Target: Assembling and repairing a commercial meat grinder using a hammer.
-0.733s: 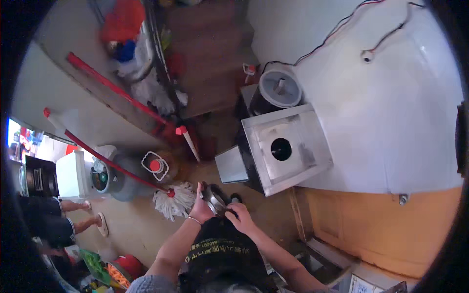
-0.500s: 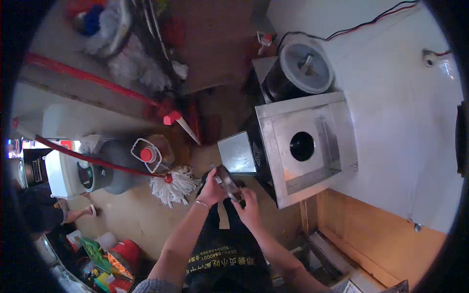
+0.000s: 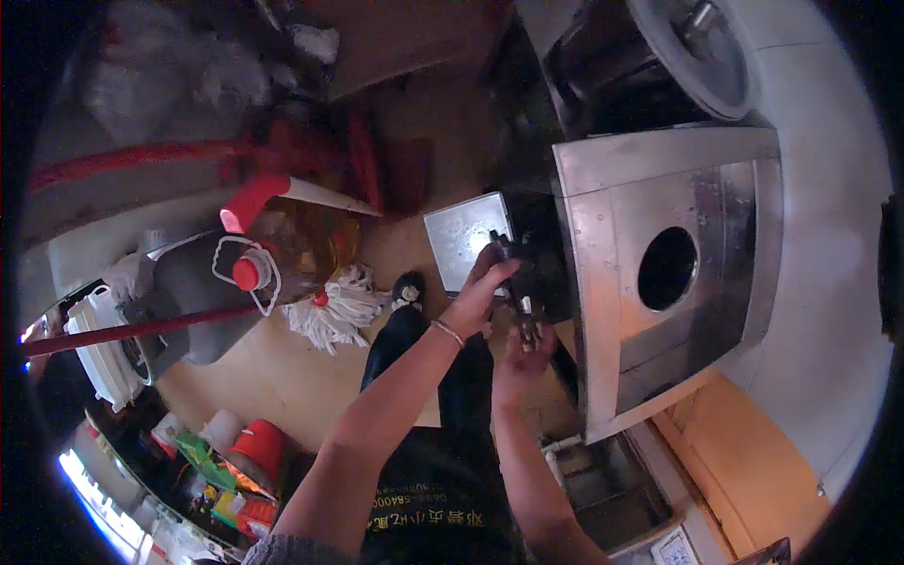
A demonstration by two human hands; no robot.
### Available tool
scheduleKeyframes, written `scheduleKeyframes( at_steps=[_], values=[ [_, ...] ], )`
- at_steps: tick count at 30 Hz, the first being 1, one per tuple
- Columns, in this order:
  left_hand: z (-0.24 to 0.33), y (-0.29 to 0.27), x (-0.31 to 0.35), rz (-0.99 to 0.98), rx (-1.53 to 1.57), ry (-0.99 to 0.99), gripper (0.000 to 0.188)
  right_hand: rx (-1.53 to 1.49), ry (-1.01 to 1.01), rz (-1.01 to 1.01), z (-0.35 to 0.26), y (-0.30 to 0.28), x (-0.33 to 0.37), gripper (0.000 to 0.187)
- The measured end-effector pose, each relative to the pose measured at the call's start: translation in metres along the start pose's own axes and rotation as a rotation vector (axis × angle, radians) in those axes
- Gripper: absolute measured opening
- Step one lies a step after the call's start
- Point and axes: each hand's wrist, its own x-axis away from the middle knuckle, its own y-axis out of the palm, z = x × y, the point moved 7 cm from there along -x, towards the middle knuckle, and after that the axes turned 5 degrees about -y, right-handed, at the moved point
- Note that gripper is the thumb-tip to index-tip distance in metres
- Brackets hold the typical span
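Both my hands are at a dark metal part (image 3: 511, 273) with knobby ends, in front of a black-bodied machine; what kind of part it is I cannot make out. My left hand (image 3: 485, 282), with a bracelet on the wrist, closes round its upper end. Lower and to the right, my right hand (image 3: 523, 363) has its fingers curled at the shiny lower end. Right of the hands stands the machine's square steel tray top (image 3: 612, 311), which has a round dark hole (image 3: 669, 269). A pale metal tray (image 3: 461, 235) juts from its side, just beyond my left hand.
A lidded metal pot (image 3: 612, 80) stands beyond the steel top. At left are a string mop (image 3: 330, 311), a jug with a red cap (image 3: 247, 274) and a long red pole (image 3: 141, 336). A red bucket (image 3: 259, 450) stands lower left. An orange wooden panel (image 3: 753, 461) is lower right.
Both hands have moved up and to the right with the metal part, closer to the machine. My view has shifted, so the steel top looks larger.
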Motion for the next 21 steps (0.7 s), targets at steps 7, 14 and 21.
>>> scheduleKeyframes(
  at_steps=[7, 14, 21],
  values=[
    [0.010, 0.012, 0.003, 0.009, 0.025, 0.026, 0.074, 0.225, -0.207, 0.101, 0.021, -0.024, -0.009, 0.025],
    [0.029, 0.018, 0.003, -0.032, -0.100, 0.045, 0.083, 0.144, -0.225, 0.051, 0.002, -0.013, -0.016, 0.024],
    [0.011, -0.001, -0.011, -0.134, -0.215, -0.065, 0.099, 0.259, 0.076, 0.061, 0.032, -0.024, -0.010, 0.027]
  ],
)
